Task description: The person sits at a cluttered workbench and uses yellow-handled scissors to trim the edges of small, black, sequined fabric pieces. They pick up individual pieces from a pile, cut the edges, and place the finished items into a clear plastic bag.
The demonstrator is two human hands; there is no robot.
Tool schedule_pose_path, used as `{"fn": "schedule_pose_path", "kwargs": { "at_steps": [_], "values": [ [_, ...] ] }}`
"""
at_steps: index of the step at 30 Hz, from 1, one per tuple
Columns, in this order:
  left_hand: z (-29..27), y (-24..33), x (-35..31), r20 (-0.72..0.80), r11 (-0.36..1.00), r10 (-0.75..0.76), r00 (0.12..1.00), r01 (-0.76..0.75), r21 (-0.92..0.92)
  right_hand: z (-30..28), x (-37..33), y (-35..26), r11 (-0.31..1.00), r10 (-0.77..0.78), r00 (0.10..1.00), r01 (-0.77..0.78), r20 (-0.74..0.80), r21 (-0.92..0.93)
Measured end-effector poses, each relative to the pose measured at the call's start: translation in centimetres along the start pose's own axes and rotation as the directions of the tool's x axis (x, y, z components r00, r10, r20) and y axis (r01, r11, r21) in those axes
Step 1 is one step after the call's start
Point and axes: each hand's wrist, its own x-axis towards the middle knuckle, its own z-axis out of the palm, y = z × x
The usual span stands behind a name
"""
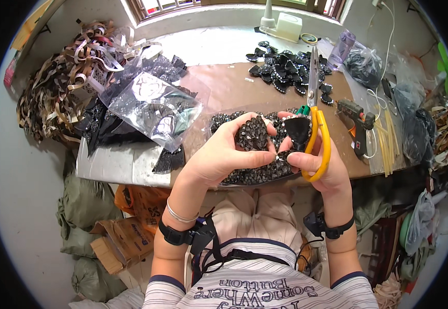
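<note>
Meanwhile, at a brown worktable [224, 85], the left hand [219, 154] curls closed around a dark, leaf-shaped patch studded with glittering rhinestones [253, 133], pinching it between thumb and fingers. Just beside it, the right hand [319, 159] grips long scissors with yellow plastic loops and steel blades [314, 110], blades pointing away from the person, while its fingertips also clasp a matte black fabric piece edged with small stones [297, 130]. Directly beneath both grips lies a sheet of the same sparkling black trim [257, 172]. Beyond the scissor tips sits a heap of cut black pieces [286, 67]; right of the grip rests a black glue gun [358, 121], and to the left a crinkled clear plastic bag [152, 110].
</note>
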Motion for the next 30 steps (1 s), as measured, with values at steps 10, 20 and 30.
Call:
{"fn": "schedule_pose_path", "kwargs": {
  "at_steps": [10,20,30],
  "values": [
    [1.7,0.7,-1.2,-0.074,0.987,0.064,0.995,-0.053,0.15,1.5,-1.1,0.3,0.938,-0.246,0.966,0.216,-0.082,-0.271],
    [2.9,-0.2,-2.2,-0.114,0.975,0.22,0.969,-0.215,0.055,2.2,-1.3,0.9,0.871,-0.441,0.881,0.374,-0.171,-0.319],
    [2.3,-0.8,-2.3,-0.305,0.974,0.117,0.945,-0.17,-0.153,-13.3,15.3,-4.9,0.709,-0.618,0.723,0.345,-0.308,-0.615]
  ]
}}
